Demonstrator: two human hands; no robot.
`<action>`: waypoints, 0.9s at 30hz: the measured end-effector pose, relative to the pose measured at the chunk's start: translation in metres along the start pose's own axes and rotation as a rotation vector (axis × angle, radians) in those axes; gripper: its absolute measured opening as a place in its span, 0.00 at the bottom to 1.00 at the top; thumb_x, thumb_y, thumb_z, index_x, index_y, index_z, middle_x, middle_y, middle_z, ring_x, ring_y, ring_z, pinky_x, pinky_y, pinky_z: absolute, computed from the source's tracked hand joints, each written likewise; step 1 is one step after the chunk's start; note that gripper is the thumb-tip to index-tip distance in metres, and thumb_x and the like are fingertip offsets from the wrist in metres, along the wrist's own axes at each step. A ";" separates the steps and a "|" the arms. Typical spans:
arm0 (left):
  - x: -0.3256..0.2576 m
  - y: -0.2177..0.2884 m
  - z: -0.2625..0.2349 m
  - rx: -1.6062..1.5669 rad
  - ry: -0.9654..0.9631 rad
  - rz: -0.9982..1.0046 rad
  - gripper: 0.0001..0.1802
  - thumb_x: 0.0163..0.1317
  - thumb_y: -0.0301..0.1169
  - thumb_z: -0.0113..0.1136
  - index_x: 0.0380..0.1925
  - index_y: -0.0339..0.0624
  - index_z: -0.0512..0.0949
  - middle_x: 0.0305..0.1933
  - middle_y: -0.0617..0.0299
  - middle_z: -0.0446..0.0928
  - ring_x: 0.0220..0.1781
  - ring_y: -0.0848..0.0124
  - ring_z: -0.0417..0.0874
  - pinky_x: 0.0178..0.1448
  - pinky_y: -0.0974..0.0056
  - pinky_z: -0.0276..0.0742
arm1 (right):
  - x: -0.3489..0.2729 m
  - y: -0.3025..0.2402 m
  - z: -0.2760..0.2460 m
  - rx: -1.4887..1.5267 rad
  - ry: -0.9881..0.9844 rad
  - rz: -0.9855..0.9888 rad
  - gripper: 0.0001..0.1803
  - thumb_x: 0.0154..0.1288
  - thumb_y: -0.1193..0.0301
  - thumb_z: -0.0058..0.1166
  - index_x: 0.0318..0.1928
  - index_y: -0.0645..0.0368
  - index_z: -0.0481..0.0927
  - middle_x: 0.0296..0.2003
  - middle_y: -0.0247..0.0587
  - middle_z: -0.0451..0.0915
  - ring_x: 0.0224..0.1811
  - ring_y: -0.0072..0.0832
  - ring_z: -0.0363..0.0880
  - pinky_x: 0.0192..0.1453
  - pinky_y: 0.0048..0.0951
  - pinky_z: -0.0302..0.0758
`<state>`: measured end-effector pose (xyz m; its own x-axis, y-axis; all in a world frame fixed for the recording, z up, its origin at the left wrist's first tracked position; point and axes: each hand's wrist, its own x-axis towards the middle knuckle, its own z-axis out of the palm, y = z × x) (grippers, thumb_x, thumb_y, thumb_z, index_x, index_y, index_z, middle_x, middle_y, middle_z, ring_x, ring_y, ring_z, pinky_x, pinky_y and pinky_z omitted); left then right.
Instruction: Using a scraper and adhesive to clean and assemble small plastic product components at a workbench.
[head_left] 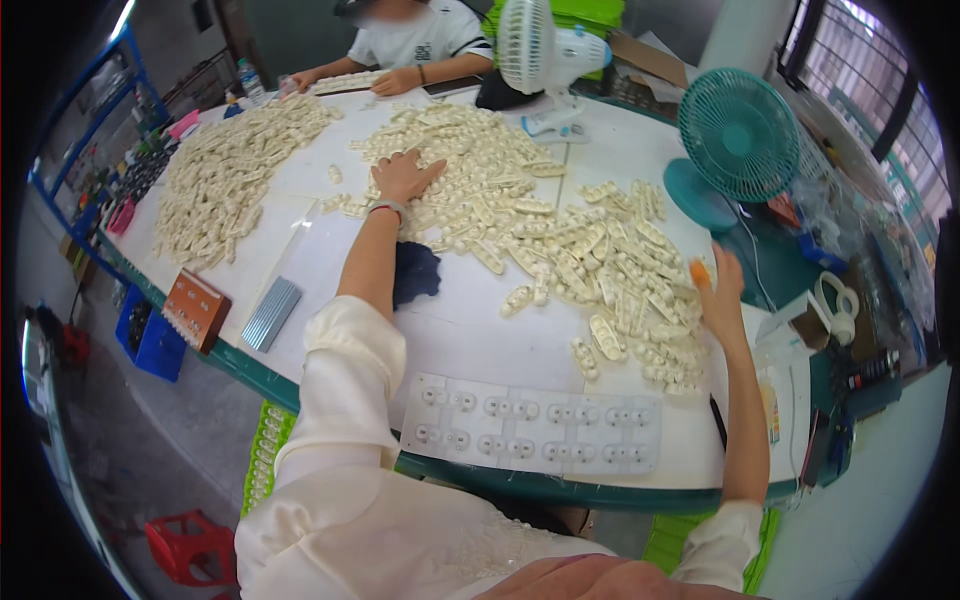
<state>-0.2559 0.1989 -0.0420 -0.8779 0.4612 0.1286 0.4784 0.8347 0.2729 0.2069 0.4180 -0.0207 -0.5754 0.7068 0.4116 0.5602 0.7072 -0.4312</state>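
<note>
A wide heap of small cream-coloured, elongated moulded parts [590,250] spreads across the white tabletop. My left hand [405,177] rests on the heap's far left part, with fingers spread and nothing gripped. At the heap's right edge is my right hand [718,292], its fingers stretched out beside the parts; one finger wears an orange cover. Nothing shows in its grasp. In front of me lies a translucent white tray [530,424] with two rows of oval recesses. A dark blue cloth [416,273] lies beside my left forearm.
Another heap of cream parts [225,180] is at the left. An orange-brown block [196,308] and a ribbed silver metal block [271,313] lie near the left edge. A green fan [738,135] and a white fan [528,45] stand behind. Across the table a person [415,45] handles parts.
</note>
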 end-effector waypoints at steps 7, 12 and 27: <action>-0.009 0.006 0.032 -0.060 0.111 0.233 0.42 0.47 0.69 0.48 0.49 0.48 0.77 0.53 0.50 0.74 0.58 0.50 0.68 0.64 0.52 0.55 | 0.133 0.001 0.094 -0.156 -0.351 0.039 0.38 0.60 0.45 0.43 0.67 0.47 0.55 0.65 0.51 0.51 0.66 0.53 0.48 0.66 0.52 0.50; -0.014 0.036 0.034 -0.037 0.133 0.289 0.42 0.50 0.69 0.46 0.49 0.44 0.77 0.36 0.50 0.81 0.47 0.57 0.78 0.55 0.57 0.68 | 0.159 0.003 0.123 0.041 -0.413 0.179 0.34 0.59 0.47 0.41 0.65 0.45 0.60 0.65 0.49 0.54 0.66 0.53 0.48 0.65 0.53 0.51; -0.072 0.204 0.060 -0.986 -0.581 0.563 0.38 0.55 0.62 0.51 0.46 0.36 0.78 0.45 0.52 0.79 0.45 0.63 0.79 0.52 0.63 0.72 | 0.098 -0.015 0.096 0.953 -0.434 0.232 0.15 0.63 0.60 0.47 0.41 0.56 0.79 0.25 0.21 0.70 0.25 0.12 0.61 0.30 0.18 0.59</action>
<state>-0.0944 0.3541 -0.0533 -0.3022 0.9489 0.0908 0.3449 0.0200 0.9384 0.0856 0.4751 -0.0510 -0.7824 0.6228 -0.0006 0.0952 0.1186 -0.9884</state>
